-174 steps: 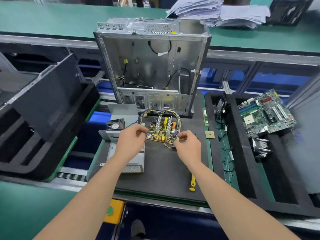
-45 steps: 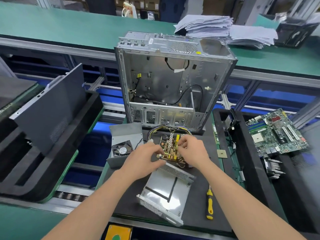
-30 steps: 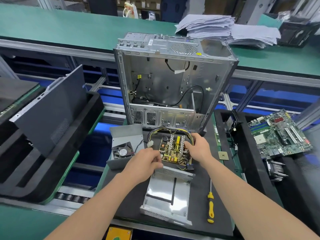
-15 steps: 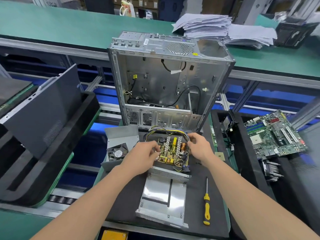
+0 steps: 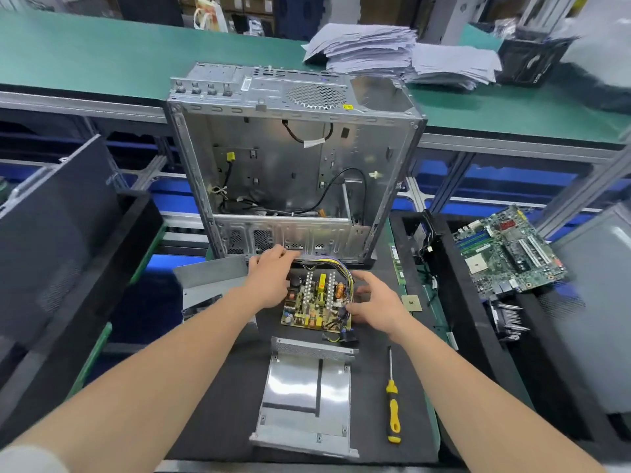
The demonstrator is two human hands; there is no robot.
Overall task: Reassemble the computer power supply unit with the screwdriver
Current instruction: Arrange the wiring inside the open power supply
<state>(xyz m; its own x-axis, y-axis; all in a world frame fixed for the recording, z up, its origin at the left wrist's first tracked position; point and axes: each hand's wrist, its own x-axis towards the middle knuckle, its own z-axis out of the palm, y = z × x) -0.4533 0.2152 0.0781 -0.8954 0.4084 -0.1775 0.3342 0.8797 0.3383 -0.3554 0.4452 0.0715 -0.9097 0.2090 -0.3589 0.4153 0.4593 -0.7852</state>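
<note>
Evidently early: the board (image 5: 317, 302) lies outside its case (image 5: 307, 397), screwdriver (image 5: 392, 414) untouched. The left hand (image 5: 269, 281) covers the wires (image 5: 338, 268), fingers' grip unclear; the right hand (image 5: 375, 305) has fingers spread loose beside the board.

Open computer case (image 5: 293, 172) upright; motherboard (image 5: 505, 250) right; paper stacks (image 5: 375, 46) on green bench (image 5: 102, 63).

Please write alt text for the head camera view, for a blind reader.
Two hands work on a power supply circuit board on a black mat: the left hand reaches to its wires, the right hand is spread at its right edge. The open metal casing and a yellow screwdriver lie nearer; an open computer case stands behind.
</note>
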